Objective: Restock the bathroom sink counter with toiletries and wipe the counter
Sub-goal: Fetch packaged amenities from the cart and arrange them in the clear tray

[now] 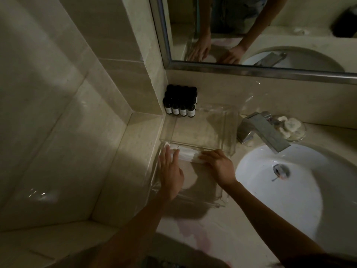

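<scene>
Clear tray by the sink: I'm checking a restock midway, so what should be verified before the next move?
1. Row of white packets lined along the far wall of the near clear tray: ok.
2. Both hands on the packets, left hand and right hand: ok.
3. Packet count: cannot tell.
4. Group of dark bottles upright in the corner: ok.
5. Wiping of the counter: not ok, a pinkish mark shows near the front edge.
</scene>
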Tool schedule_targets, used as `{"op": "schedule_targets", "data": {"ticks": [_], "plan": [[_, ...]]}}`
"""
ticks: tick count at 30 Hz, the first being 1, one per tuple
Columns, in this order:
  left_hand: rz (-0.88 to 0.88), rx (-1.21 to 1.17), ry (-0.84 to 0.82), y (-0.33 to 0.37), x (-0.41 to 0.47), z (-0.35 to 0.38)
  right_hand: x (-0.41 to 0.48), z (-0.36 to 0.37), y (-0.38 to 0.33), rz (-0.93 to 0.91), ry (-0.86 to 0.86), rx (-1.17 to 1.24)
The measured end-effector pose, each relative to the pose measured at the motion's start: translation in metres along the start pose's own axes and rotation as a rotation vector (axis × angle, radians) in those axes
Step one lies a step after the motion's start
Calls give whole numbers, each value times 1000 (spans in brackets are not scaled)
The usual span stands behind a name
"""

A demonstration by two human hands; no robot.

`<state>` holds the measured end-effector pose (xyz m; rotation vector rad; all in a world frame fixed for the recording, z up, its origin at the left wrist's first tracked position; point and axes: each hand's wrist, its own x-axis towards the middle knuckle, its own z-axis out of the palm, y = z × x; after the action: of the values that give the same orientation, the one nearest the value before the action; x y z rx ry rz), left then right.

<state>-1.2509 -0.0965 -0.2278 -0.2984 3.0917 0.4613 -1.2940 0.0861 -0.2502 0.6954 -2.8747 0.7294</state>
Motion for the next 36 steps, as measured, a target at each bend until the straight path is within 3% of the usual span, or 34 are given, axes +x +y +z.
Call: {"op": "schedule_targets", "data": {"ticks": [9, 24, 30, 36], "plan": [[-30, 67, -133, 3, 6, 0, -7, 5, 2, 68, -43, -17], [-166, -181, -180, 10, -12, -43, -19, -28, -22, 143, 78, 29], [-24, -273, -26, 20, -56, -61, -55, -56, -44, 339, 178, 88], [205, -343, -75, 34, -102, -73, -128, -77, -84, 568, 303, 189]]}}
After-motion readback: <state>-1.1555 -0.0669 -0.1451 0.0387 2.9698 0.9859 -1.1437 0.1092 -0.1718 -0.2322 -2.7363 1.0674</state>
